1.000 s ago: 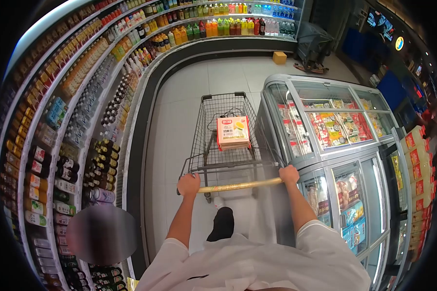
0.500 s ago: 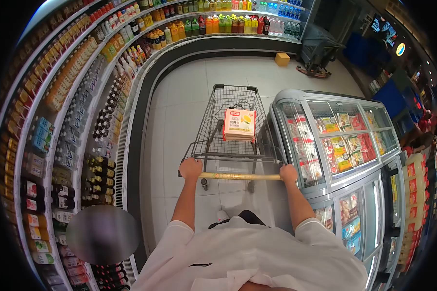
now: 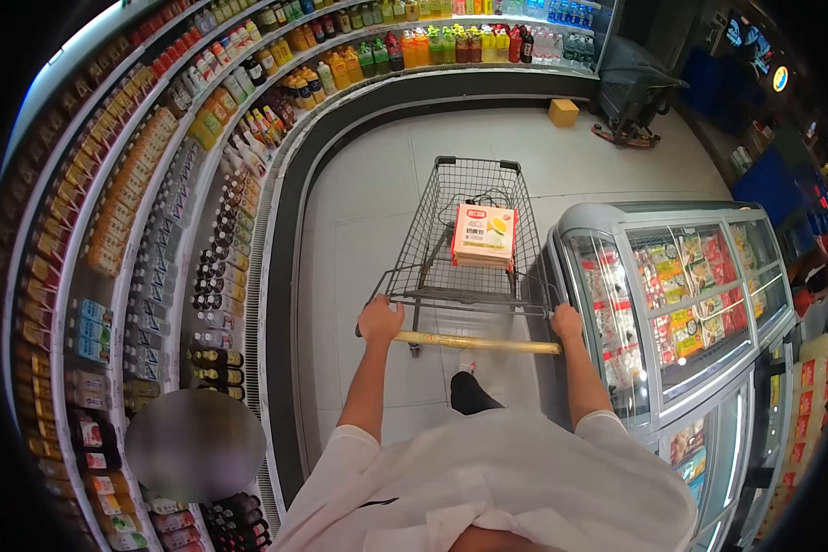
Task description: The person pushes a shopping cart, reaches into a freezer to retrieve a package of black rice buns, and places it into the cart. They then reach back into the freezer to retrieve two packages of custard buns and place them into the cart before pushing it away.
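A metal wire shopping cart (image 3: 480,164) stands in front of me, with a yellow handle bar (image 3: 478,343) across its near end. My left hand (image 3: 381,318) is closed around the bar's left end, its thumb raised. At the right end, my right hand (image 3: 567,322) grips the same bar. Inside the basket lies a stack of flat white-and-red food packages (image 3: 484,230) printed with a yellow picture. A dark coiled cable (image 3: 488,198) shows behind the stack. Both forearms reach forward from white sleeves.
Curved shelves of bottles (image 3: 230,248) line the left and far side. A glass-topped freezer (image 3: 607,221) with bagged food stands close on the cart's right. Farther off are a yellow box (image 3: 563,112) and a grey floor-cleaning machine (image 3: 637,97). Pale tiled floor (image 3: 377,175) surrounds the cart.
The cart, packages and both hands sit slightly farther right in view. Shelves and freezer have shifted right too, the freezer also lower. One dark-clothed leg now shows stepping forward under the handle.
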Demonstrator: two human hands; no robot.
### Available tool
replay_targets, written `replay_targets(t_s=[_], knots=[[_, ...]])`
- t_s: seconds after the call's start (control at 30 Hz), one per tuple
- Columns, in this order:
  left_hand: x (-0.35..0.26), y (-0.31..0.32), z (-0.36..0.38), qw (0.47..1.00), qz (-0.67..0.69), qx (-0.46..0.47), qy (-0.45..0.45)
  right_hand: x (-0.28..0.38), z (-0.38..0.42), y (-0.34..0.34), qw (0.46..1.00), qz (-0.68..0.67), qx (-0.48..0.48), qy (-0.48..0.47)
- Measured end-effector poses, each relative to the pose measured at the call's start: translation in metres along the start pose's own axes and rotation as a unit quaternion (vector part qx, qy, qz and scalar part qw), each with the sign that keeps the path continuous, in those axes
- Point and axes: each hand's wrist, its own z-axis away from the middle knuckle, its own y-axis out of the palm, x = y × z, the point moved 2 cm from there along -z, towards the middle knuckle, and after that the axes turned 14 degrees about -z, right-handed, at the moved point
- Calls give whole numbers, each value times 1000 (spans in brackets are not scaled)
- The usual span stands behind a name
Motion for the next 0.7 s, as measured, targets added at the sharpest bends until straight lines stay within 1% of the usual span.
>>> replay_targets(t_s=[0.07, 0.1, 0.17, 0.2, 0.23, 0.3, 0.4, 0.47, 0.5, 0.53, 0.6, 0.63, 0.7], knots=[[-11, 3, -33, 999, -4, -23, 27, 16, -31, -6, 1000, -3, 23, -4], [-16, 3, -49, 999, -14, -20, 45, 25, -44, -10, 999, 13, 43, 3], [-25, -3, -80, 999, -18, -17, 42, 57, -73, -18, 999, 29, 44, 3], [-33, -4, -95, 999, -14, -10, 48, 64, -86, -21, 998, 51, 39, 11], [-40, -1, -111, 999, -15, -6, 49, 62, -103, -10, 996, 88, 17, 2], [-47, 0, -143, 997, 6, -40, 60, 68, -131, -4, 997, 75, 19, 11], [-61, 0, -193, 999, -1, -15, 48, 84, -175, 0, 998, 68, 6, 1], [-73, -4, -230, 998, 14, -9, 58, 111, -196, -12, 998, 61, -4, 27], [-78, -4, -248, 997, 25, -3, 67, 116, -208, -9, 998, 56, -25, 23], [-82, -3, -266, 997, 25, 2, 67, 120, -221, -6, 998, 59, -21, 26], [-96, -4, -307, 996, 25, -23, 84, 130, -249, -1, 998, 53, -35, 29], [-100, 1, -333, 996, 25, -18, 80, 137, -271, 10, 998, 58, -18, 29], [-117, 0, -372, 994, 8, -29, 104, 149, -296, 9, 998, 64, -24, 17]])
